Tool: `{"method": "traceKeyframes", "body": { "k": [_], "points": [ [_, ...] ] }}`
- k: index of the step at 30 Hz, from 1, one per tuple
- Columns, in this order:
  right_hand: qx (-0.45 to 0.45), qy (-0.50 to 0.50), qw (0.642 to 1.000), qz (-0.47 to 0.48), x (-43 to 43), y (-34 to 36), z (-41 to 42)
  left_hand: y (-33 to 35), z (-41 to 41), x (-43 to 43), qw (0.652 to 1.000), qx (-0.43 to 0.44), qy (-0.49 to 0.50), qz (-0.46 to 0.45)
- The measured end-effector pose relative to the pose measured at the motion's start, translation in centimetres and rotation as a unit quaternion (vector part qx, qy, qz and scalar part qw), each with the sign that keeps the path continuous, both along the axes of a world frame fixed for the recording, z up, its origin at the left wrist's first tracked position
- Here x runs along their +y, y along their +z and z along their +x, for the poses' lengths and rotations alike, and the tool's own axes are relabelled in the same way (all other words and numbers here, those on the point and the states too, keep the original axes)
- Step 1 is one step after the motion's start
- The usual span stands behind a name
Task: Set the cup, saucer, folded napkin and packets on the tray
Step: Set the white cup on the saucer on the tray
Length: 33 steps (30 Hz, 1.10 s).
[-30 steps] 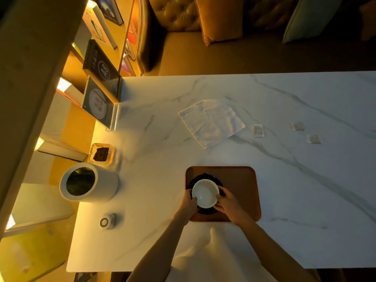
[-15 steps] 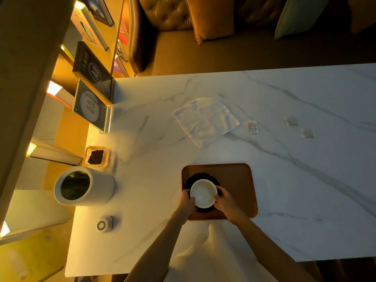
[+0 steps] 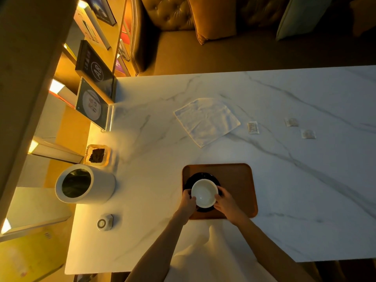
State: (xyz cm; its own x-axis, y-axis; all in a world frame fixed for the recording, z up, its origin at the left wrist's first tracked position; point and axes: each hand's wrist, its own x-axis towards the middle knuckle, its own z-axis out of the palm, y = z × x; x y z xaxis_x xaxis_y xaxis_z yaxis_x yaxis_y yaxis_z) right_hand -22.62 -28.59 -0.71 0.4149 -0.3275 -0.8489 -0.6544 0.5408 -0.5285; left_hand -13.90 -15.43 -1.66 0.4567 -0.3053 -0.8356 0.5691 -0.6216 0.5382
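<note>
A white cup (image 3: 204, 193) stands on a black saucer (image 3: 201, 176), on the left half of a brown tray (image 3: 238, 182) near the table's front edge. My left hand (image 3: 188, 202) grips the cup's left side and my right hand (image 3: 225, 202) grips its right side. A white cloth napkin (image 3: 206, 121) lies spread flat on the marble table (image 3: 305, 180) beyond the tray. To the napkin's right lie three small packets, one (image 3: 253, 127) close by and two farther right (image 3: 291, 122) (image 3: 308, 134).
A white cylindrical bin (image 3: 85, 184) stands at the table's left, with a small glass dish of dark matter (image 3: 97, 155) behind it and a round call button (image 3: 104, 222) in front. An acrylic sign stand (image 3: 92, 104) is at the far left. A leather sofa lies beyond the table.
Both hands stay on the cup on the saucer. The view has shifted slightly as my head moved; nothing on the table has moved.
</note>
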Motion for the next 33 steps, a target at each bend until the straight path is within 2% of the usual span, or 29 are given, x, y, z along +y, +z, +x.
{"method": "traceKeyframes", "body": {
  "k": [33],
  "points": [
    [0.001,0.007,1.0,-0.004,0.27,-0.99,0.23,0.57,0.51,0.03,1.0,-0.007,-0.004,0.01]
  ]
}}
